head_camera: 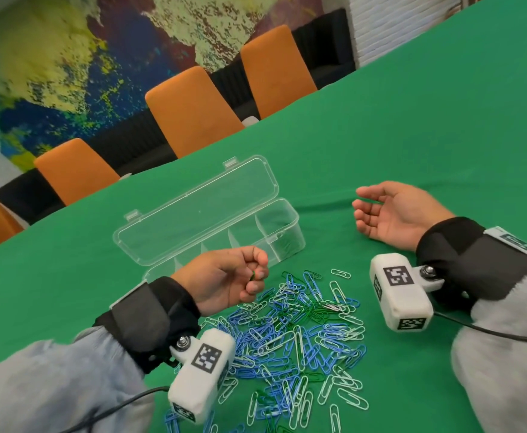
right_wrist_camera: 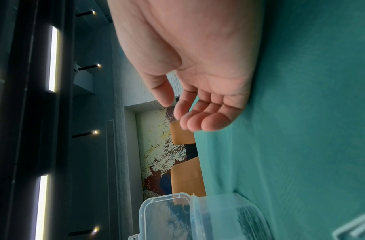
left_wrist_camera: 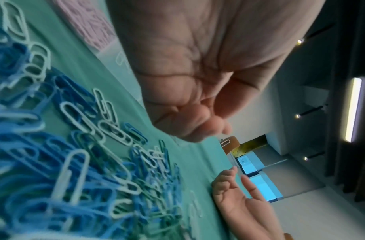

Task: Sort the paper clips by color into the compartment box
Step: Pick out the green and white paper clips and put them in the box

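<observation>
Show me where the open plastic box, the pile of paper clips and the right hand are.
plastic box (head_camera: 257, 179): head view, far rim of its open lid.
pile of paper clips (head_camera: 299, 335): head view, middle of the heap.
right hand (head_camera: 396, 214): head view, the upturned palm.

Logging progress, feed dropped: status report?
Left hand pinches green clip. Right hand open, idle on cloth. Box open, green clips in right end compartment. Path clear.
</observation>
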The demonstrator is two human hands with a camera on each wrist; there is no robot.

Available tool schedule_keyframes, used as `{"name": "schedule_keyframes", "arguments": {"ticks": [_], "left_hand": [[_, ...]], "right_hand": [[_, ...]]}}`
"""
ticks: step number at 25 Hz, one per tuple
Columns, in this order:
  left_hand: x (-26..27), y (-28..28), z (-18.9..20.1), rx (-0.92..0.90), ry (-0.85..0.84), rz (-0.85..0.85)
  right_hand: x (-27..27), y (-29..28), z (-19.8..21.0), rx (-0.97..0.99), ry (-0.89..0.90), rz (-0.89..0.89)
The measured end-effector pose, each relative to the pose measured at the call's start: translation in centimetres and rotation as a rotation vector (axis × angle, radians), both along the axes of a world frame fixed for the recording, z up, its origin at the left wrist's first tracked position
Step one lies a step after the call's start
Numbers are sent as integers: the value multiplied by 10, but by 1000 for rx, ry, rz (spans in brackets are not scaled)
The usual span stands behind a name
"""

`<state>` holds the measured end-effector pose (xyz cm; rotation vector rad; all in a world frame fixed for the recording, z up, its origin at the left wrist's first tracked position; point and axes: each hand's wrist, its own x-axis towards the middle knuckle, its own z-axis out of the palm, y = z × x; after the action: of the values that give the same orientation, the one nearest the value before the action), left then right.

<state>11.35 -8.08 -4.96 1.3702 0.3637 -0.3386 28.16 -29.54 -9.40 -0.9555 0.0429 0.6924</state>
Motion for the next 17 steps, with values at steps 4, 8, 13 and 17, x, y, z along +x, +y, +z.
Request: {"name": "schedule_keyframes", "arguments": {"ticks": [4,8,13,17], "left_hand": [[0,1,-9,484,92,-54],[5,-3,-11,1330,53,-402],[11,-14,-12,1643,19,-580],[9,-19,-12,1683,1,-581]], "right_hand": [[-1,0,1,-11,-8,-2],[-1,-2,0,-12,-12,-5],[0,-1,0,-20,-17,5],[1,-1,-1,-22,-15,6]]}}
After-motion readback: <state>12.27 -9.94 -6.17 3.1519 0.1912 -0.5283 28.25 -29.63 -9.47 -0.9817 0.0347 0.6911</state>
